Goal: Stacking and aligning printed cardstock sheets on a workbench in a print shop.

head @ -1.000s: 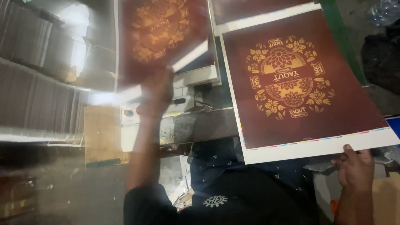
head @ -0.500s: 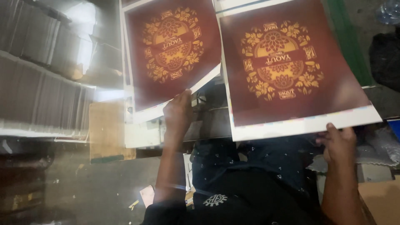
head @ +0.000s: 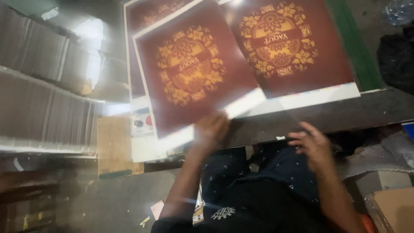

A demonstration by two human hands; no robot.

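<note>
Right hand [head: 317, 144] now off the right printed sheet [head: 284, 47], fingers spread, hovering above the desk [head: 345, 112]; left hand [head: 211, 129] pinching the left printed sheet [head: 194, 73], lifted.

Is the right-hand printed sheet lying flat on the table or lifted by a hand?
Lying flat: the right printed sheet rests on the table, and the right hand hovers off it, open.

Left sheet [head: 194, 73] overlapping right sheet [head: 284, 47], both on table [head: 345, 114], paper stacks [head: 43, 99] left
</note>
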